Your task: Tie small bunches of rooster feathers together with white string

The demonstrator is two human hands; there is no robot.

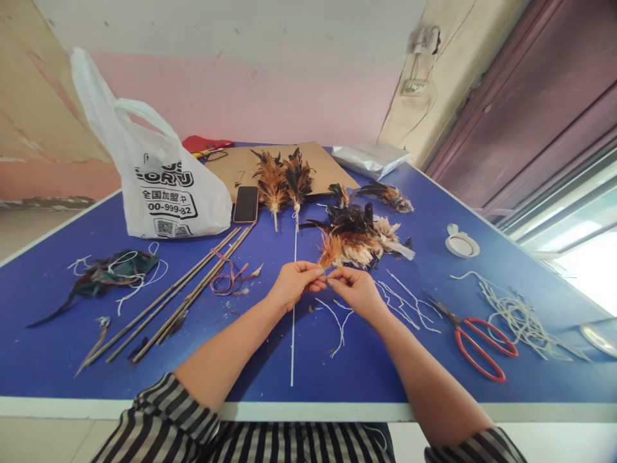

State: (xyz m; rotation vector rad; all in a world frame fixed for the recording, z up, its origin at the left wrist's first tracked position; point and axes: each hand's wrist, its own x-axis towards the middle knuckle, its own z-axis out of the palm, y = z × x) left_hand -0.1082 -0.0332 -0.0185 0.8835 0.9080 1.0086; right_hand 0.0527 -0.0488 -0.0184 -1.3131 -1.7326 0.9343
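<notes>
Near the middle of the table, my left hand point(297, 284) is closed in a pinch on the base of a small bunch of orange feathers point(330, 248). Beside it, my right hand point(355, 290) has its thumb and fingers pressed together close to that base; what they grip is too small to make out. Just beyond lies a loose pile of black, brown and cream feathers point(354, 222). Short white strings point(341, 325) lie below my hands, with several more cut strings point(407, 302) to the right.
Red-handled scissors point(482, 347) and tangled white cord point(518, 315) lie right, near a white ring-shaped holder point(461, 243). Thin sticks point(183, 292), a white plastic bag point(173, 186) and a phone point(245, 204) are left. Two tied feather bundles point(272, 180) rest on brown cardboard point(328, 164).
</notes>
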